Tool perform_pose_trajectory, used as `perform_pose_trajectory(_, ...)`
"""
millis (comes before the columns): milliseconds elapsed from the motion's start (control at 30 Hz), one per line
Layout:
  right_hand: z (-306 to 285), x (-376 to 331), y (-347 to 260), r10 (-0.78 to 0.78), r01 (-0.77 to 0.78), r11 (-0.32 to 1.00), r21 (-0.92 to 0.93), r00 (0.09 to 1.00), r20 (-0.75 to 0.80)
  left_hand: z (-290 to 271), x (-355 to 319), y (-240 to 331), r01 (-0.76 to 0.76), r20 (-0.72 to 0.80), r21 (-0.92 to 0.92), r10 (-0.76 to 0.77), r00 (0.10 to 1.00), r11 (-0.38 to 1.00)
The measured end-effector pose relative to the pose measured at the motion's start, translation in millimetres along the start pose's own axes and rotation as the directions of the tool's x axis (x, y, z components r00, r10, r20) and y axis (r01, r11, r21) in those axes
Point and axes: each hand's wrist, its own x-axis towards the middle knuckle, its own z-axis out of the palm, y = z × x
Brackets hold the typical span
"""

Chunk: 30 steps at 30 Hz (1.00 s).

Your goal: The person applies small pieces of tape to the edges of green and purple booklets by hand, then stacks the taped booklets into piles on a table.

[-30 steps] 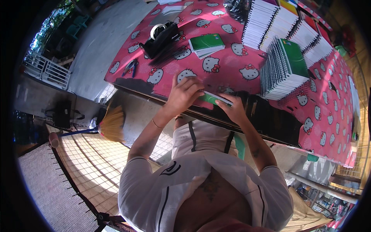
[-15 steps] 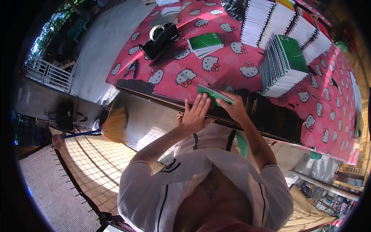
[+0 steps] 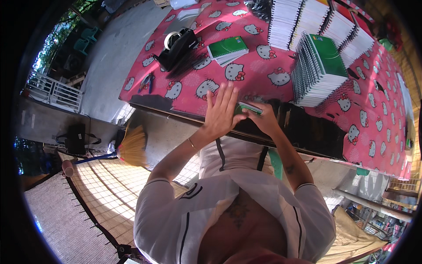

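At the table's near edge, my right hand (image 3: 263,119) grips a small green spiral notebook (image 3: 249,108), mostly covered by my fingers. My left hand (image 3: 223,108) is raised just left of it, fingers stretched out and close together. Its thumb reaches the notebook, though whether it presses on it I cannot tell. Farther off lie a few green notebooks (image 3: 228,47) in a small loose pile. To the right rises a tall stack of green spiral notebooks (image 3: 323,66), wire bindings facing left.
A black tape dispenser (image 3: 178,48) stands at the table's left, with pliers (image 3: 151,82) nearer the edge. Taller stacks of bound books (image 3: 285,22) fill the far right. The pink patterned cover (image 3: 189,99) is torn near me, baring a dark surface. A broom (image 3: 132,147) leans below left.
My left hand has lifted off the notebook's cover and moved slightly up, its fingers now straight. The notebook, still in my right hand, has tilted and shows less of its cover.
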Motion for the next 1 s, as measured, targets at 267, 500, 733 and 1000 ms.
perform_pose_trajectory(267, -11, 2, -4, 0.103, -0.104, 0.995, 0.001, 0.991, 0.089, -30, 26, -17, -0.152, -0.083, -0.206, 0.138, 0.987, 0.967)
perform_pose_trajectory(500, -3, -2, -7, 0.067, -0.066, 0.997, -0.026, 0.997, 0.028, -30, 30, -12, -0.161, -0.163, -0.19, 0.13, 0.978, 0.969)
perform_pose_trajectory(733, -8, -2, -17, 0.066, -0.066, 0.998, 0.005, 0.995, 0.069, -40, 34, -14, -0.198, -0.154, -0.262, 0.161, 0.975, 0.945)
perform_pose_trajectory(1000, -10, -1, -24, 0.005, -0.006, 1.0, 0.012, 0.998, 0.06, -45, 33, -20, -0.21, 0.032, -0.269, 0.226, 0.974, 0.94)
